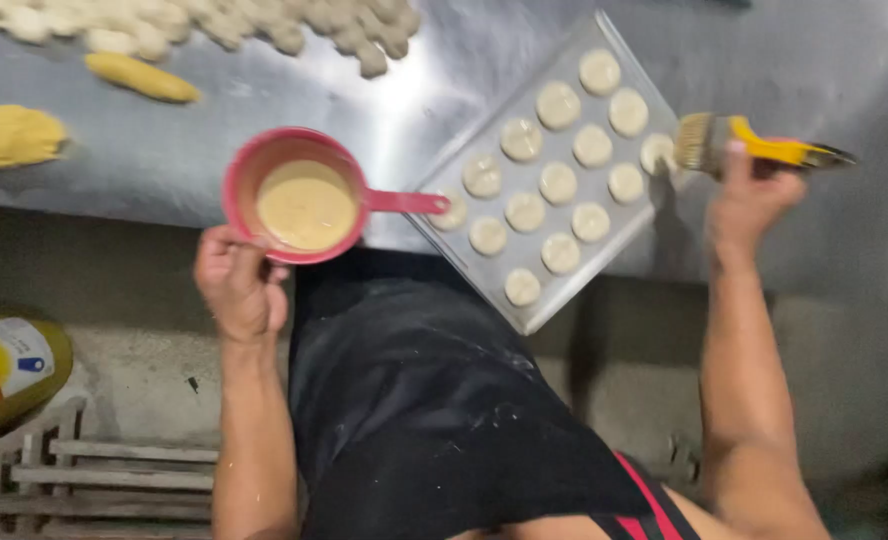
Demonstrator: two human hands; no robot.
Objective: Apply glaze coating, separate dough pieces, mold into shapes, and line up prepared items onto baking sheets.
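Note:
My left hand (236, 285) grips the rim of a pink saucepan-like cup (245, 170) filled with pale yellow liquid, its handle pointing right toward the tray. My right hand (749, 200) holds a yellow-handled brush (754, 145), bristles touching the right edge of a metal baking tray (469, 255). Several round pale dough discs (557, 183) lie in rows on the tray, which sits tilted over the table's front edge.
On the steel table (164, 160), a heap of small dough pieces (224, 25) lies at the back. A yellow dough log (142, 77) and a yellow lump (9, 135) sit at left. A yellow bottle (4, 370) and wooden pallet (84, 470) are on the floor.

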